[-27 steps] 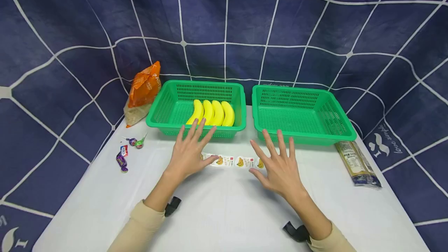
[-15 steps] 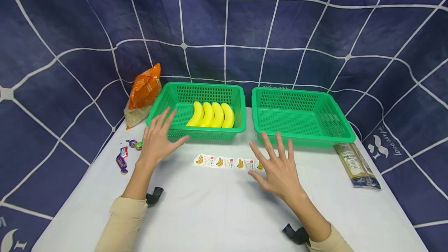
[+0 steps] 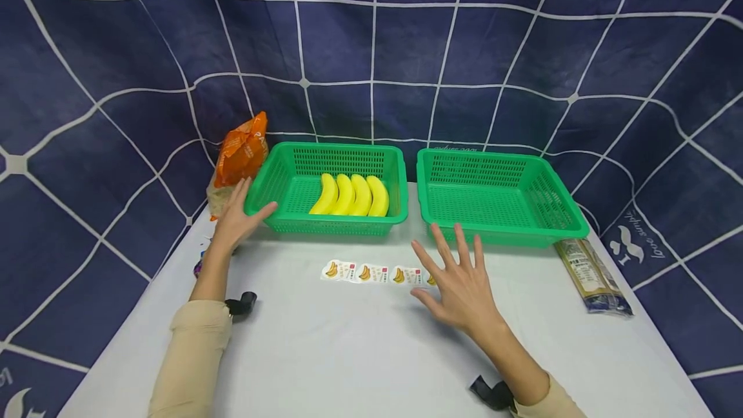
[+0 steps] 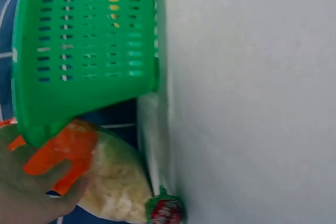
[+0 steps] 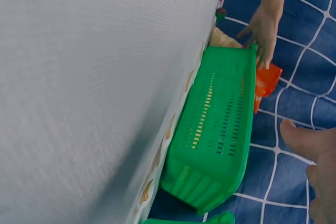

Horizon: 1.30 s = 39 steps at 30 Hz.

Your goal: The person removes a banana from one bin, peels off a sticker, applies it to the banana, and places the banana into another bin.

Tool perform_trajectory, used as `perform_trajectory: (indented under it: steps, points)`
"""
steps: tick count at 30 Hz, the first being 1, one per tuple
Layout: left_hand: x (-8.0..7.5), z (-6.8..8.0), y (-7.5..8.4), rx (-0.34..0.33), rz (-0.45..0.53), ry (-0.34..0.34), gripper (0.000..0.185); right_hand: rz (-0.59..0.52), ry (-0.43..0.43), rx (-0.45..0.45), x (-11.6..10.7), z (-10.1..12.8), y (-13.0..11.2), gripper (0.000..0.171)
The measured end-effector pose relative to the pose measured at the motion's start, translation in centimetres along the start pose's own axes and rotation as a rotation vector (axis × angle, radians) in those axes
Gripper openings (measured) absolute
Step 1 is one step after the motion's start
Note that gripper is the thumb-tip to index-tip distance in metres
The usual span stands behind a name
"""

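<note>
The left hand (image 3: 235, 219) has swung away from the sticker strip (image 3: 377, 273) to the left basket's (image 3: 325, 215) near corner, fingers spread and holding nothing, while the right hand (image 3: 461, 286) hovers open just beside the strip.

Beige long sleeves (image 3: 188, 353) cover both forearms — cuffs pushed back from the wrists. A black strap (image 3: 240, 305) sits at each wrist — hands bare.

Orange bag (image 3: 240, 150) crowds the left basket (image 3: 277, 176); right basket (image 3: 502, 195) unobstructed.
</note>
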State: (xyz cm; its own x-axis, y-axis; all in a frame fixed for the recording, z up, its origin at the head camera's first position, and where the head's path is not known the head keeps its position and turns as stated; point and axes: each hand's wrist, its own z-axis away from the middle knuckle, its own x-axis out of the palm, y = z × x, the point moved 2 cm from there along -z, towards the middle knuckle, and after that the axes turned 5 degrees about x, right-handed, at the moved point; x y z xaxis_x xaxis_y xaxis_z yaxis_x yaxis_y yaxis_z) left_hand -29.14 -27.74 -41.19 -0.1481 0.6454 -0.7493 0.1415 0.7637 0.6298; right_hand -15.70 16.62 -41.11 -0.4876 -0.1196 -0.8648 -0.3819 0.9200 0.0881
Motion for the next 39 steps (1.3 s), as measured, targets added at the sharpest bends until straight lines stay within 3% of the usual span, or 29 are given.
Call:
perform_trajectory:
  steps: [5, 10, 15, 21, 28, 34, 39]
  points:
    - [0.5, -0.6, -1.0, -0.045, 0.119, -0.068, 0.098, -0.003, -0.008, -0.005, 0.1, -0.1, -0.1, 0.085]
    - [1.0, -0.8, -1.1, -0.072, 0.147, -0.119, 0.1, -0.009, -0.022, 0.0, 0.2, -0.2, -0.2, 0.084]
    - [1.2, -0.9, -1.5, -0.068, 0.152, -0.107, 0.104, -0.001, -0.029, -0.01, 0.1, -0.4, -0.3, 0.083]
    - [1.3, -1.0, -1.9, -0.063, 0.194, -0.072, 0.104, 0.008, -0.044, -0.084, -0.2, -1.8, -0.2, 0.082]
    - [1.4, -1.1, -1.9, -0.071, 0.221, -0.076, 0.104, -0.152, -0.135, -0.165, -1.0, -5.5, -0.2, 0.082]
    - [1.6, -1.0, -1.9, -0.049, 0.253, -0.071, 0.102, -0.325, -0.242, -0.209, -1.7, -10.7, -0.7, 0.087]
    - [1.6, -1.1, -1.8, -0.028, 0.272, -0.072, 0.103, -0.405, -0.355, -0.198, -1.7, -15.2, -1.6, 0.094]
